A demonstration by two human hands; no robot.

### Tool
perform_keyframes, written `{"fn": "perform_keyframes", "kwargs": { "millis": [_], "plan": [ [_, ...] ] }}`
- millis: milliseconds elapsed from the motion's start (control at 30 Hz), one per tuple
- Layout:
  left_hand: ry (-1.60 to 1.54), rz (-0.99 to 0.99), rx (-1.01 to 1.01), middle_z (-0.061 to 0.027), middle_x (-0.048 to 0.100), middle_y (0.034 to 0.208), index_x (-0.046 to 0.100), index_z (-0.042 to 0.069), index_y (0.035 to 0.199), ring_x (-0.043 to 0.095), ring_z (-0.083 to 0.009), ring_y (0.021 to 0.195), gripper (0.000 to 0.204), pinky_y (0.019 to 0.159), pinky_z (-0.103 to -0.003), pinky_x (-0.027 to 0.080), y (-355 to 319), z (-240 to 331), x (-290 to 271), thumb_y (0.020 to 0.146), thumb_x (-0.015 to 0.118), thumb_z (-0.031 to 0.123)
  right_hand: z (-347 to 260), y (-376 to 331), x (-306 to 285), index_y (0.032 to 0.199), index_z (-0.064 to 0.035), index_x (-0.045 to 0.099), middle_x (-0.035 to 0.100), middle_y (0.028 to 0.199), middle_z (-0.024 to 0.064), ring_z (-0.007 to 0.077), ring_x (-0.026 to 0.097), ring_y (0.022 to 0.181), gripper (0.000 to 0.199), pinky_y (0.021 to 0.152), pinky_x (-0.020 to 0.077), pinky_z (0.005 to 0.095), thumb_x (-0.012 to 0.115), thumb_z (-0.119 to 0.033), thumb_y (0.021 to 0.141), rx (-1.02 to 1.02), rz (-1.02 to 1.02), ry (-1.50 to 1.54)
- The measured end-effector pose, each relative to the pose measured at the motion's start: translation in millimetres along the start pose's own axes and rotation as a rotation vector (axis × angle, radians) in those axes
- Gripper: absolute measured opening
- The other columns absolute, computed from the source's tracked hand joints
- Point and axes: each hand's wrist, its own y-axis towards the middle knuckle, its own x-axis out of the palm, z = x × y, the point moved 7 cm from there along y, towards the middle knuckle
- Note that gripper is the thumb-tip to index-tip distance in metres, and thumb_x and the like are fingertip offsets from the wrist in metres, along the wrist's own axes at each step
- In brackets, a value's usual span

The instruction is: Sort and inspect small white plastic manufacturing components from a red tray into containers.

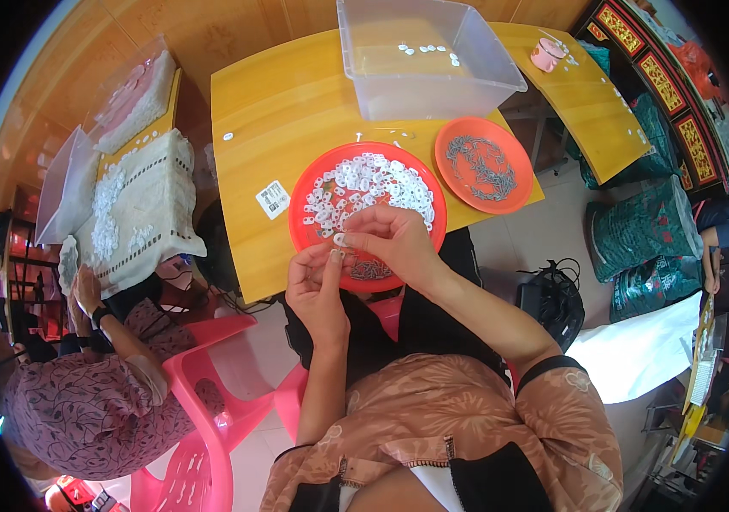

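My left hand [319,290] and my right hand [394,243] meet over the near side of a round red tray [300,183]. Thumbs and fingers of both are closed in a pinch on one small white plastic piece [341,240]; whether a nail is in it is too small to tell. Many loose white plastic pieces [373,175], some showing holes, cover the tray's far part. A heap of thin grey nails [370,268] lies at its near edge, just below my hands. To the right, an orange plate [451,189] carries more grey nails [488,166].
A clear plastic bin [433,98] stands on the yellow table [271,94], beside a white label [272,200]. A pink cup [548,55] is at the far right. On the left, a person [96,401] works at a cloth-covered surface [155,205], near a pink chair [211,410]. Green sacks [644,226] lie right.
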Motion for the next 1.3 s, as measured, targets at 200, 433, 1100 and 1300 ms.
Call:
{"fn": "perform_keyframes", "kwargs": {
  "millis": [200, 433, 1100, 1300],
  "plan": [
    [-0.019, -0.003, 0.025, -0.0092, 0.064, 0.085, 0.055, -0.002, 0.098, 0.064, -0.0129, 0.074, 0.015, 0.068, -0.022, 0.052, -1, 6, 2, 0.084, 0.059, -0.004, -12, -6, 10, 0.095, 0.0037, 0.065, 0.066, 0.082, 0.007, 0.0105, 0.063, 0.071, 0.013, 0.065, 0.0507, 0.022, 0.061, -0.001, 0.083, -0.057, -0.065, -0.189],
    [-0.054, -0.079, 0.018, -0.0077, 0.063, 0.083, 0.055, -0.002, 0.099, 0.063, -0.0119, 0.071, 0.019, 0.066, -0.022, 0.052, 1, 6, -3, 0.081, 0.062, -0.005, -19, -8, 5, 0.096, 0.0022, 0.065, 0.067, 0.087, 0.0065, 0.009, 0.062, 0.08, 0.014, 0.073, 0.0499, 0.0224, 0.062, 0.0, 0.083, -0.079, -0.112, -0.201],
    [0.128, -0.321, 0.321, -0.0155, 0.059, 0.111, 0.061, -0.005, 0.105, 0.053, -0.0262, 0.111, 0.025, 0.099, -0.037, 0.036, -6, 17, 16, 0.088, 0.051, 0.01, -17, -17, 12, 0.082, -0.0076, 0.043, 0.063, 0.081, 0.0035, 0.0064, 0.059, 0.079, 0.026, 0.073, 0.047, 0.0205, 0.066, 0.002, 0.079, 0.05, -0.195, 0.1],
    [0.067, -0.256, 0.259, -0.0154, 0.056, 0.116, 0.055, -0.006, 0.113, 0.048, -0.0247, 0.116, 0.034, 0.101, -0.037, 0.035, -7, 10, 11, 0.093, 0.05, 0.021, -17, -18, 16, 0.09, -0.0043, 0.053, 0.062, 0.079, 0.0019, 0.0057, 0.058, 0.077, 0.012, 0.071, 0.0464, 0.0202, 0.064, -0.005, 0.084, 0.085, -0.146, 0.012]
  ]
}}
